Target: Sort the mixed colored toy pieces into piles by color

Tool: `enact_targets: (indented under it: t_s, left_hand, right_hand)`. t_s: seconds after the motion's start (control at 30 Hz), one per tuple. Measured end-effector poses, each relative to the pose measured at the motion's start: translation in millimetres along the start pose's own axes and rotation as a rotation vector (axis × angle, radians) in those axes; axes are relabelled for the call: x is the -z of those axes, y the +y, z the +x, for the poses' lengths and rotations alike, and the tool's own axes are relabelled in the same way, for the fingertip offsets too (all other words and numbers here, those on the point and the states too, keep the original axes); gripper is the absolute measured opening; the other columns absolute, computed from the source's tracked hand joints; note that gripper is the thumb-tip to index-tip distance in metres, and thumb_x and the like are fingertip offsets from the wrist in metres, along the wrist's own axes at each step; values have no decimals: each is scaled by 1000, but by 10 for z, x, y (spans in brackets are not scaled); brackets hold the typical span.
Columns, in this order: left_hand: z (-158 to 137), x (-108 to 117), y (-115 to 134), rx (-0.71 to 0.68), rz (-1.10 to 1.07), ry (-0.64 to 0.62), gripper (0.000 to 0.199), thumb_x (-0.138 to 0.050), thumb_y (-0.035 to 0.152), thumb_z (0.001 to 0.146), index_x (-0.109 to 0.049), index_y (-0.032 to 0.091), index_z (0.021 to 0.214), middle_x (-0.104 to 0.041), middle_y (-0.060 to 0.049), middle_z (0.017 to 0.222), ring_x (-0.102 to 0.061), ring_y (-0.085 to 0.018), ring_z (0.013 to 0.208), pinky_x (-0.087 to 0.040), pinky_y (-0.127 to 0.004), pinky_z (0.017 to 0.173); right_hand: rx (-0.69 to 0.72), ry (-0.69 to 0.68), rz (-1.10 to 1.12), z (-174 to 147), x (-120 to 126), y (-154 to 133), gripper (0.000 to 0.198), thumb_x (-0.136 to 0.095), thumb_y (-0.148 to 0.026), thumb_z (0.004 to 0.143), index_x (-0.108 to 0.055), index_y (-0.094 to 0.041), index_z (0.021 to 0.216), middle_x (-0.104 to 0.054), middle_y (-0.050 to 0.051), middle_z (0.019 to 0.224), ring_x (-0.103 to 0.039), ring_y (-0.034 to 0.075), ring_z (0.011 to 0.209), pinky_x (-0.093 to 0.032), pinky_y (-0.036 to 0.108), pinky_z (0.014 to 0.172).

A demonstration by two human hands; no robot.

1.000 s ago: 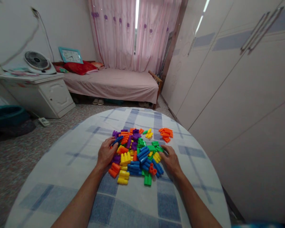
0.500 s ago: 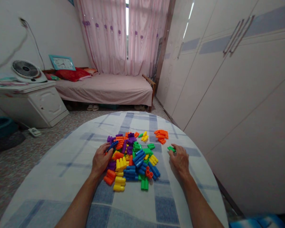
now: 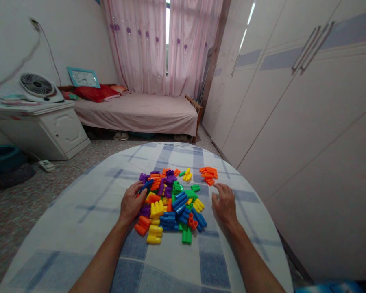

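Note:
My left hand (image 3: 131, 203) is at the left edge of a mixed pile of plastic building blocks made of joined tubes. Its thumb and fingers close round a blue block (image 3: 147, 185). To the right of the pile, my right hand (image 3: 225, 202) hovers low over the cloth, thumb and index finger apart, with no block showing in it; what lies beneath the palm is hidden. Just beyond its fingertips is a group of orange blocks (image 3: 208, 174). The pile holds yellow blocks (image 3: 157, 209), blue blocks (image 3: 179, 202), green blocks (image 3: 186, 236) and purple blocks (image 3: 170, 179).
The blocks lie on a round table with a blue-and-white checked cloth (image 3: 100, 244). A small yellow group (image 3: 187, 175) sits behind the pile. Beyond are a bed (image 3: 134, 110), a white cabinet (image 3: 57, 132) with a fan (image 3: 38, 86), and a tall wardrobe (image 3: 293, 122).
My right hand has shifted slightly left towards the orange blocks. The green block it held at its fingertips no longer shows. My left hand stays by the same blue block.

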State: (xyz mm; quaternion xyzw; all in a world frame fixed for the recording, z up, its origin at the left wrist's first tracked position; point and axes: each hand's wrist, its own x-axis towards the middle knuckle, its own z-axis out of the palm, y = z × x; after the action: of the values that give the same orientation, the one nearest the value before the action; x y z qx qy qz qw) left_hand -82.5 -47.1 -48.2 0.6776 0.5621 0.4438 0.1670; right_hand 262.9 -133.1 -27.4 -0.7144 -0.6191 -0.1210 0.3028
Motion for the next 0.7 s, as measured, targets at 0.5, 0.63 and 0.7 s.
enact_targets:
  t_s: [0.5, 0.63, 0.7]
  left_hand:
    - [-9, 16, 51, 14, 1, 2, 35, -48, 44, 78, -65, 18, 95, -62, -10, 114, -56, -25, 108, -43, -41, 97]
    - [-11, 12, 40, 17, -2, -1, 34, -48, 43, 79, -64, 19, 95, -62, -9, 116, -56, -25, 109, -42, -40, 98]
    - [-9, 12, 42, 18, -7, 0, 34, -49, 44, 78, -64, 19, 95, -62, -9, 116, -56, -25, 109, -42, -40, 98]
  right_hand:
    - [187, -290, 210, 262, -372, -275, 30, -50, -18, 82, -63, -21, 108, -63, 7, 104, -55, 20, 100, -43, 34, 90]
    - [84, -163, 156, 232, -253, -217, 27, -51, -26, 84, -63, -19, 106, -63, 7, 101, -54, 21, 98, -41, 33, 86]
    - [-27, -48, 72, 237, -159, -123, 27, -51, -29, 84, -62, -18, 106, -63, 8, 101, -53, 22, 96, -39, 34, 85]
